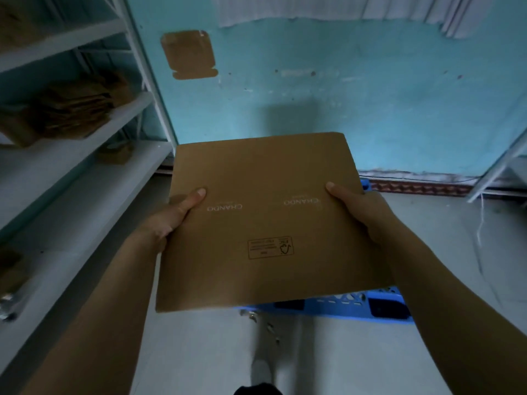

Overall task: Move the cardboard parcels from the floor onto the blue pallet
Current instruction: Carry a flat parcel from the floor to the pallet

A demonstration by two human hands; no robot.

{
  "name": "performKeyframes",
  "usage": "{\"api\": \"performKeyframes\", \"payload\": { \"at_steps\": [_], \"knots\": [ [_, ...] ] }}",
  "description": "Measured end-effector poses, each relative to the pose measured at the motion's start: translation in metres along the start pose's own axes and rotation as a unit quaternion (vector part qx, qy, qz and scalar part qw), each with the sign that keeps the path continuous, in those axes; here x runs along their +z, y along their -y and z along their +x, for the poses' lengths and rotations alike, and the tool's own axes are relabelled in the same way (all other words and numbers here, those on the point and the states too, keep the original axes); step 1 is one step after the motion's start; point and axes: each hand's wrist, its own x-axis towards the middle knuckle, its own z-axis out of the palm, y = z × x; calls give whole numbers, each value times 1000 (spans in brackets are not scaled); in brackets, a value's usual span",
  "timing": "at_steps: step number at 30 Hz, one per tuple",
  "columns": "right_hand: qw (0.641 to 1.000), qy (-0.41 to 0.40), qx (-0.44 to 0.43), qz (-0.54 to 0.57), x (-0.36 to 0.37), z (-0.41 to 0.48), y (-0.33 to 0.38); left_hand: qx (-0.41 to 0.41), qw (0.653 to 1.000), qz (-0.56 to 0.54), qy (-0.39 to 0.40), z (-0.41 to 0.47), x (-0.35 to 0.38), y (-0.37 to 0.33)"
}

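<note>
I hold a flat brown cardboard parcel (265,218) in front of me, its printed face up, in the air. My left hand (174,215) grips its left edge with the thumb on top. Over on the right edge, my right hand (362,215) grips the same way. The blue pallet (336,305) lies on the floor beneath the parcel; only its near edge and a small far corner show, the rest is hidden by the parcel.
White metal shelving (85,155) with stacked cardboard pieces runs along the left. A turquoise wall (370,95) stands behind the pallet, with a flat cardboard piece (188,52) stuck on it. Another shelf frame (502,166) is at the right. Grey floor (356,360) lies below.
</note>
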Motion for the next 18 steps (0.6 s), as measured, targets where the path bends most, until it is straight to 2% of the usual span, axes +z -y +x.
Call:
{"api": "performKeyframes", "payload": {
  "at_steps": [8, 18],
  "knots": [
    [996, -82, -1, 27, -2, 77, 29, 23, 998, 24, 52, 105, 27, -69],
    [991, -117, 50, 42, -22, 152, 30, 15, 996, 43, 71, 182, 85, -108]
  ]
}}
